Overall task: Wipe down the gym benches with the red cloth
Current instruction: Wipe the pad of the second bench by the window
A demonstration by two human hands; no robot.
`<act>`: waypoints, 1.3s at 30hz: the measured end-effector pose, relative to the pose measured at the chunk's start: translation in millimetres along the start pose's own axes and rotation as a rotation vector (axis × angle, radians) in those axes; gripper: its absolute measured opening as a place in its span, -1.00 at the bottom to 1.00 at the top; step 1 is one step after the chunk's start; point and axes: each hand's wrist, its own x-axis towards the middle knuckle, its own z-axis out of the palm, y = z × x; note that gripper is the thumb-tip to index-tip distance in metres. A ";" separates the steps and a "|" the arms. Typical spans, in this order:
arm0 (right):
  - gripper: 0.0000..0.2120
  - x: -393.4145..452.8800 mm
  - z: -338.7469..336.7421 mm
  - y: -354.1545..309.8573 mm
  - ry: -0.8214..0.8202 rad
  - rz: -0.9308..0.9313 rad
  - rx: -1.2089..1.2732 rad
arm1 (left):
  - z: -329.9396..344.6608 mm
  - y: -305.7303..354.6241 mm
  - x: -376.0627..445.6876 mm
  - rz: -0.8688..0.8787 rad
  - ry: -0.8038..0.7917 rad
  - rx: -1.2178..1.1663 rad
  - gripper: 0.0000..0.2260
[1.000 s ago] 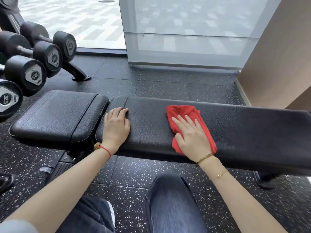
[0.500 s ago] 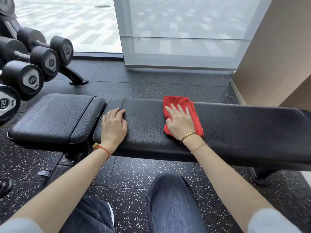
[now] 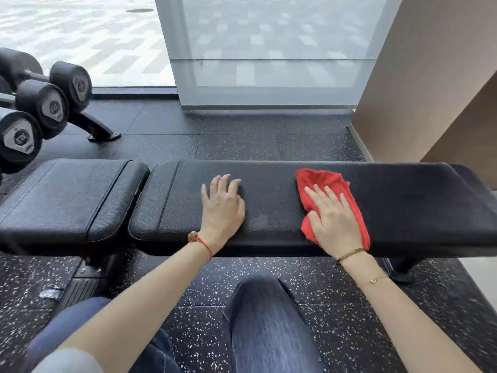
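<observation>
The red cloth (image 3: pixel 332 195) is pressed flat on the tabletop (image 3: pixel 269 200), right of the frame's middle, by the right hand (image 3: pixel 334 219), fingers (image 3: pixel 326 193) spread straight so more is wiped. The left hand (image 3: pixel 223 203) is laid open, gripping nothing, probably for steadying.

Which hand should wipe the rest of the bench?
The right hand. It already presses flat on the cloth, with unwiped bench just beyond it. The left hand only rests bare on the pad.
</observation>
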 end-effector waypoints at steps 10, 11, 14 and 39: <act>-0.49 44.8 -10.7 33.9 -0.025 0.224 -0.068 | 19.1 73.9 9.0 0.117 -0.054 -0.048 -0.61; -0.48 36.3 -10.2 31.7 -0.034 0.158 -0.057 | 20.7 78.1 9.8 0.124 -0.058 -0.049 -0.61; -0.48 5.2 -13.4 43.6 -0.038 0.042 -0.028 | 26.3 86.1 10.5 0.135 -0.074 -0.046 -0.61; -0.44 6.7 -7.5 34.5 -0.047 -0.096 0.030 | 32.3 92.1 5.5 0.116 -0.031 -0.021 -0.62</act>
